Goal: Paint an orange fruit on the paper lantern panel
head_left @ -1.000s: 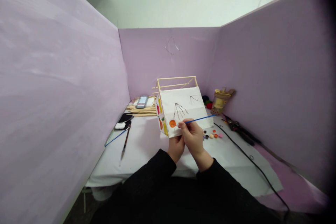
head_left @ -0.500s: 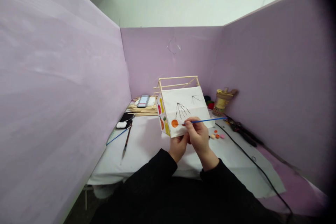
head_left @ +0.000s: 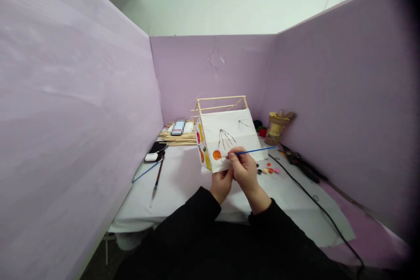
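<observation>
A paper-covered lantern [head_left: 229, 138] on a wooden stick frame is tilted toward me above the table. Its near white face bears thin black branch strokes and an orange dot [head_left: 216, 155]; its left side shows red, yellow and orange shapes. My left hand [head_left: 221, 183] grips the lantern's lower edge from beneath. My right hand [head_left: 244, 170] is closed on a thin blue paintbrush [head_left: 254, 151], whose tip touches the paper just right of the orange dot.
Small paint pots [head_left: 267, 169] lie on the white table cover [head_left: 183, 183] right of my hands. Two brushes [head_left: 154, 175], an earbud case [head_left: 151, 156], a bundle of sticks [head_left: 175, 138], a yellow holder [head_left: 275, 127], dark tools [head_left: 298, 162] and a black cable [head_left: 315, 203] surround them. Purple partitions [head_left: 82, 109] enclose the table.
The brush handle swung slightly while its tip stayed by the orange dot. My right hand shifted a little; the lantern and left hand barely moved.
</observation>
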{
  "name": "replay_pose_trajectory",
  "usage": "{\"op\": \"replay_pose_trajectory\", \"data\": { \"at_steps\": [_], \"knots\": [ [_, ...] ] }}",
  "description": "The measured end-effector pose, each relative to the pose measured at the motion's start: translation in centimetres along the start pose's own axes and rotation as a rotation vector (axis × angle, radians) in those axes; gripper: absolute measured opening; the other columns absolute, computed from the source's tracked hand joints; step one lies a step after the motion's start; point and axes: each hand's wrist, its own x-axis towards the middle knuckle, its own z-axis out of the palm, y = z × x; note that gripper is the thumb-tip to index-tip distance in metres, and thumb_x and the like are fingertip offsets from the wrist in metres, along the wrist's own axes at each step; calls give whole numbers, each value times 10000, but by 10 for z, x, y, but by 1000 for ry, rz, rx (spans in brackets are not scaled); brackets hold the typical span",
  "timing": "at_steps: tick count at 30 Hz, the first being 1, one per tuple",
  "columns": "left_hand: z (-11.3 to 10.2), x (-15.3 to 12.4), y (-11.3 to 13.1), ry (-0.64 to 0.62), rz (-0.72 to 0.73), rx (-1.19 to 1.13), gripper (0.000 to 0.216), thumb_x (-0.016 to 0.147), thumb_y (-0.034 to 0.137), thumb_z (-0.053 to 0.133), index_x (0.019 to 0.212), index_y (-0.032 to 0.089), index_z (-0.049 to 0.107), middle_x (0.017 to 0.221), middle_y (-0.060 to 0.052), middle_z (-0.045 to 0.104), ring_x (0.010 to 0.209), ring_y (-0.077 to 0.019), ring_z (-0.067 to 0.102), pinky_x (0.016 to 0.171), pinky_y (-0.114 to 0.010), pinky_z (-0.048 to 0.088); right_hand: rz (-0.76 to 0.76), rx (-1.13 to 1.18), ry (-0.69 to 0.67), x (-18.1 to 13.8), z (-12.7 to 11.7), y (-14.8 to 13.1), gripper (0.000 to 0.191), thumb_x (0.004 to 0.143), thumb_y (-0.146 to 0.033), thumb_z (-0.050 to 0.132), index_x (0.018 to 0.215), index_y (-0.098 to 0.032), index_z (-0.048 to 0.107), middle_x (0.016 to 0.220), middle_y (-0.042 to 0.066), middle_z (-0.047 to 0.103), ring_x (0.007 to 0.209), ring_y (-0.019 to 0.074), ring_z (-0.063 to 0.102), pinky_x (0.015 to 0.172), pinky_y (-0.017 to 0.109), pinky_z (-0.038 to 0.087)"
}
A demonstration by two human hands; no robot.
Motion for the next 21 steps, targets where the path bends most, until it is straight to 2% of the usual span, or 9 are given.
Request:
{"op": "replay_pose_trajectory", "data": {
  "at_steps": [4, 8, 13, 17, 21],
  "knots": [
    [0, 0, -2, 0, 15, 16, 421, 799, 396, 638, 1160, 180, 629, 1238, -104, 638, 1235, -274, 517, 1090, -412, 355, 18, 68, -7, -1, 0, 2, 106, 863, -282, 507, 811, -211, 566, 716, -2, 595, 690, 159, 594, 670, 292, 473],
    [0, 0, -2, 5, -1, 16, 414, 804, 398, 632, 1158, 185, 628, 1241, -106, 636, 1217, -279, 533, 1080, -427, 367, 0, 24, -17, -1, 0, 4, 93, 846, -272, 529, 804, -206, 578, 730, 3, 598, 707, 161, 589, 682, 294, 467],
    [-1, -1, -1, -11, 9, 17, 392, 808, 400, 628, 1139, 191, 638, 1239, -96, 639, 1241, -278, 510, 1099, -431, 339, 7, 111, -15, -1, 0, 4, 102, 859, -283, 518, 819, -211, 578, 721, -6, 594, 666, 149, 589, 641, 281, 470],
    [-2, 0, -4, -15, 9, 16, 417, 802, 401, 633, 1171, 206, 625, 1298, -87, 600, 1269, -279, 483, 1117, -436, 310, -12, 23, -42, -1, 0, 2, 84, 838, -260, 539, 803, -206, 593, 742, 11, 620, 712, 164, 605, 676, 295, 470],
    [-2, 0, -5, -24, 18, 21, 423, 814, 399, 618, 1191, 207, 613, 1315, -88, 588, 1277, -276, 475, 1123, -440, 297, -6, 73, -13, -1, 1, 2, 89, 852, -264, 523, 822, -210, 587, 729, 1, 613, 693, 156, 599, 664, 287, 469]
  ]
}}
